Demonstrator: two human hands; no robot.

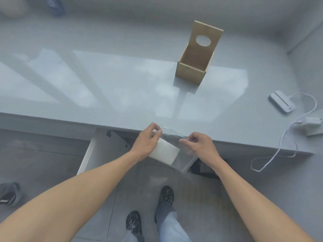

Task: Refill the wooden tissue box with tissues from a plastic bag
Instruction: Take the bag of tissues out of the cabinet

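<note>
Both hands work just off the near edge of the grey table [104, 88], over the floor. The left hand [146, 142] is closed in a pinch, thumb and fingers gripping one side of the mouth of the clear plastic bag [181, 154]. The right hand [199, 144] pinches the opposite side of that mouth, fingers curled shut on the film. The white tissue stack [166, 152] sits inside the bag, tilted, its upper end hidden behind the left hand; the bag's film is nearly invisible, so its lower outline is hard to trace.

The wooden tissue box [190, 72] stands on the table well back from the near edge, towards the right, its lid [204, 41] with an oval hole raised upright and the inside open. The surface between the box and the near edge is bare, as is the wide left stretch.

Near the right edge lie a white grooved stand [281, 102] and a white charger [312, 122], its cable [276, 154] looping over the near edge. The charger is cut off by the frame. Below the table, an open white drawer [87, 154] juts out at the left of the hands.
</note>
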